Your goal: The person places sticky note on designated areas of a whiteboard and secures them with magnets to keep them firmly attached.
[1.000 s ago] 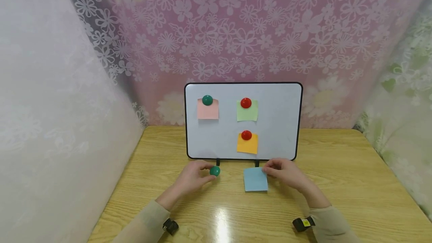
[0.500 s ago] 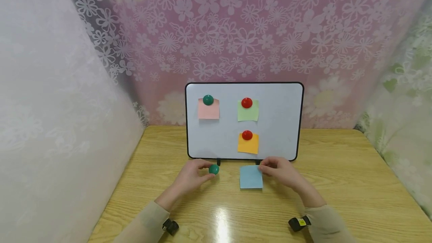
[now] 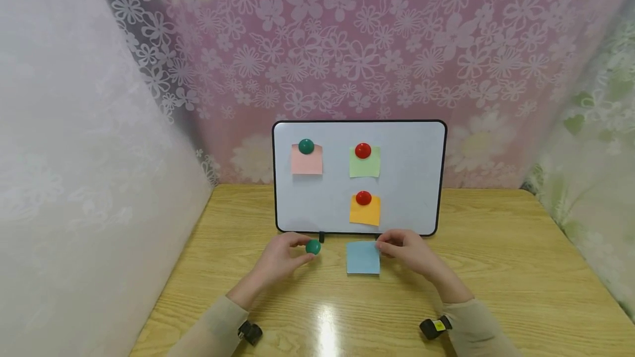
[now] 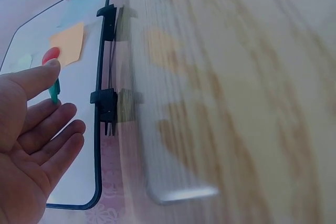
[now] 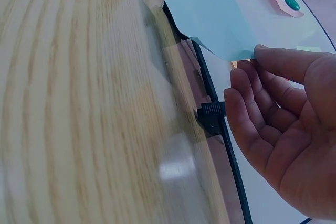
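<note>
Between thumb and forefinger, my left hand [image 3: 281, 258] pinches a round green magnet [image 3: 313, 247], held in front of the whiteboard's [image 3: 412, 180] lower edge. In the left wrist view the magnet [image 4: 55, 91] shows edge-on, the other fingers loosely bent. My right hand [image 3: 409, 255] pinches a light blue sticky note [image 3: 363, 258] by its upper right corner. The right wrist view shows this note [image 5: 210, 19] raised above the table and slightly curled, thumb on its corner. Both hands are in front of the board, the note to the right of the magnet.
On the board, a green magnet [image 3: 306, 146] holds a pink note [image 3: 306, 164]. Red magnets hold a light green note [image 3: 365, 167] and an orange note [image 3: 365, 214]. Black clip feet [image 4: 107, 104] support the board on the glossy wooden table [image 3: 238, 214]. Patterned curtains surround it.
My right hand has carried the blue note to the left and slightly up toward the board. The left hand with the green magnet has shifted only slightly left and up.
</note>
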`<state>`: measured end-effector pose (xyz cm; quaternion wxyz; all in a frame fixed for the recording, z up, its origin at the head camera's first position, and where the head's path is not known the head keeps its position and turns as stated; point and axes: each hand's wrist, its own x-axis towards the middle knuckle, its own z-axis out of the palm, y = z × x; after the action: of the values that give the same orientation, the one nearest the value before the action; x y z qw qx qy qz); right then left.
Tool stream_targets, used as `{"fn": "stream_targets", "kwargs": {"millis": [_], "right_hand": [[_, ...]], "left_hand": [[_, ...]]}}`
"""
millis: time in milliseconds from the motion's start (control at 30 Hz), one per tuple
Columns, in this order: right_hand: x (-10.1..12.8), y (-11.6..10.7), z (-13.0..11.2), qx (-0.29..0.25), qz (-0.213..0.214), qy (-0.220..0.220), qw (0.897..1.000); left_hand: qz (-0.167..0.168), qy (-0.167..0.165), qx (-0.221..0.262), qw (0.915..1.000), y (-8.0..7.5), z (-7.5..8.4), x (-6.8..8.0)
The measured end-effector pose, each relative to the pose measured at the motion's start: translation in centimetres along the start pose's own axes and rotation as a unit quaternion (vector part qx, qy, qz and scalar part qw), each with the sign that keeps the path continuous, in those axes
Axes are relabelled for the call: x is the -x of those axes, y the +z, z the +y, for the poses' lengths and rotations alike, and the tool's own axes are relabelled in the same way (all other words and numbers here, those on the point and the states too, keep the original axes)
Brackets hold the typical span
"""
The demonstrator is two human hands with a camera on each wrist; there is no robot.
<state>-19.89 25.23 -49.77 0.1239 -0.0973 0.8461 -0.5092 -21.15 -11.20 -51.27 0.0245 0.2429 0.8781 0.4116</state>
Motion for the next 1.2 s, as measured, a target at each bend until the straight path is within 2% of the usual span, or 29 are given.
{"fn": "stream_targets", "kwargs": {"millis": [567, 1067, 1200], "right_hand": [[-0.2, 0.9, -0.7, -0.069, -0.017, -0.006, 0.997], [-1.6, 2.6, -1.4, -0.059, -0.010, -0.016, 0.998], [-1.9, 3.0, -1.6, -0.068, -0.010, -0.015, 0.997]], "left_hand": [[0.011, 0.012, 0.005, 0.9999, -0.4, 0.2, 0.2], [0.032, 0.006, 0.000, 0.9995, -1.0, -0.3, 0.5], [0.047, 0.010, 0.004, 0.9988, -1.3, -0.5, 0.7]]}}
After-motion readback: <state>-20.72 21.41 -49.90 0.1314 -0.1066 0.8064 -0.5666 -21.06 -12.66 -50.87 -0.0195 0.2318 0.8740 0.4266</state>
